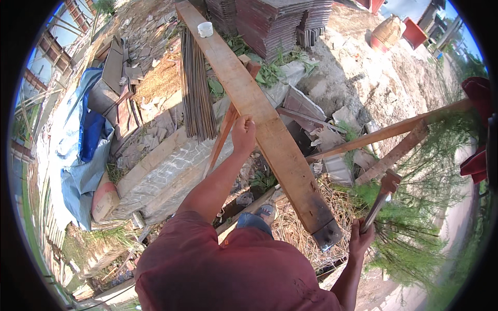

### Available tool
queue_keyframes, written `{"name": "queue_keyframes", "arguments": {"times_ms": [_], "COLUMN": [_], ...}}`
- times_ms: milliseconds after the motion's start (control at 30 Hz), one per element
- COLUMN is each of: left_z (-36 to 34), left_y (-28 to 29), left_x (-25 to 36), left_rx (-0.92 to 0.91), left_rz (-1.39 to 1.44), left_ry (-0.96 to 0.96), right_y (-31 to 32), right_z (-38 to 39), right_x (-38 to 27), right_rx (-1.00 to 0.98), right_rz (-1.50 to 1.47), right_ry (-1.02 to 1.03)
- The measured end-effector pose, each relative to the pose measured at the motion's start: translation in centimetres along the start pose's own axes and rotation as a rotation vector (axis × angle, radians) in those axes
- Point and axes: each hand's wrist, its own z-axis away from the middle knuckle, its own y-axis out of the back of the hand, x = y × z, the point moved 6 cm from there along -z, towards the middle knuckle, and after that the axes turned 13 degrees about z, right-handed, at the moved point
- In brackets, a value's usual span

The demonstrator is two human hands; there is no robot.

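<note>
A long wooden beam (249,103) runs slantwise from the far left towards me, its near end darkened. My left hand (244,135) rests at the beam's left edge, about midway along, with its fingers closed in a pinch. What they hold, if anything, is too small to tell. To the right of the beam's near end, my right hand (361,238) grips a hammer (378,203) by its handle. The hammer's head points up and away from me, apart from the beam. A small white round container (205,29) stands on the beam's far part.
Wooden props (394,129) stretch right of the beam. A bundle of thin rods (196,88) lies to its left, near a concrete block (161,176). Stacked reddish tiles (275,26) stand beyond. A blue tarp (78,155) hangs at far left; green feathery branches (415,228) reach in from the right.
</note>
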Motion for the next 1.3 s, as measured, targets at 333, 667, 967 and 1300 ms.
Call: {"name": "queue_keyframes", "arguments": {"times_ms": [333, 667, 967, 1300], "left_z": [22.7, 30.3, 2.3, -15.4], "left_y": [24.9, 35.7, 23.2, 19.6], "left_x": [-20.5, -25.4, -33.5, -40.1], "left_rx": [-0.030, 0.188, 0.128, 0.108], "left_rz": [-0.673, -0.763, -0.559, -0.781], "left_ry": [0.694, 0.912, 0.595, 0.713], "right_y": [-26.2, -37.8, -38.4, -39.4], "right_z": [-12.7, -10.9, -11.1, -11.3], "right_x": [-16.7, -23.7, -23.0, -24.1], "right_rx": [-0.569, -0.359, -0.413, -0.522], "right_rz": [0.321, 0.678, 0.709, 0.798], "right_ry": [0.382, 0.796, 0.841, 0.807]}}
